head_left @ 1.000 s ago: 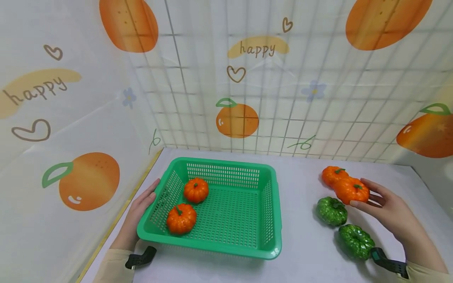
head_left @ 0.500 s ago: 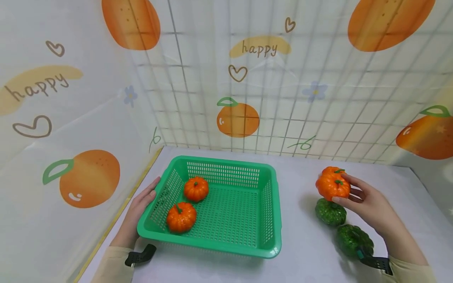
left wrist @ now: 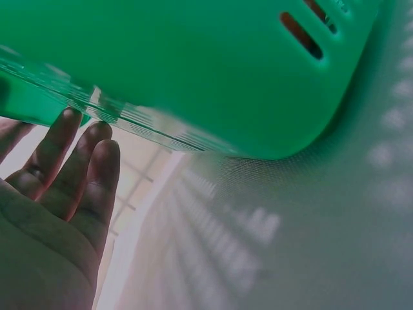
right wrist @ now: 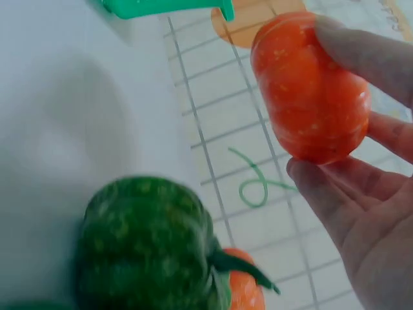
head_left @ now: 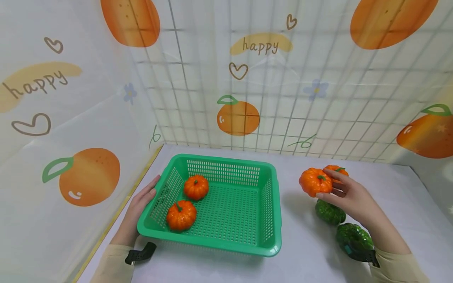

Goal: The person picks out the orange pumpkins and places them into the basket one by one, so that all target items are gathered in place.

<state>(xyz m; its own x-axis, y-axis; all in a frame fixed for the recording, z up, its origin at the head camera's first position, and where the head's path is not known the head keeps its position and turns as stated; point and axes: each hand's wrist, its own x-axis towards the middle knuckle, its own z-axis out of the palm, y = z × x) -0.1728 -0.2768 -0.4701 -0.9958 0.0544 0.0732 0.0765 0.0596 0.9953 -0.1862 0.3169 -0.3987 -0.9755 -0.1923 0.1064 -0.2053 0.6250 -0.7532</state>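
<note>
Orange pumpkin is hanging, sides pinched, in the right hand; the straight-fingered left hand is apparently steadying the basket beside it.

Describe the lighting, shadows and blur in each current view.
Head: mostly crisp, with a soft shadow on the white tabletop near the held orange pumpkin and small glints on its skin; left wrist: the left hand looks dim against a bright background, with pale light streaks below the green basket; right wrist: hazy, the near green pumpkin soft-edged.
</note>
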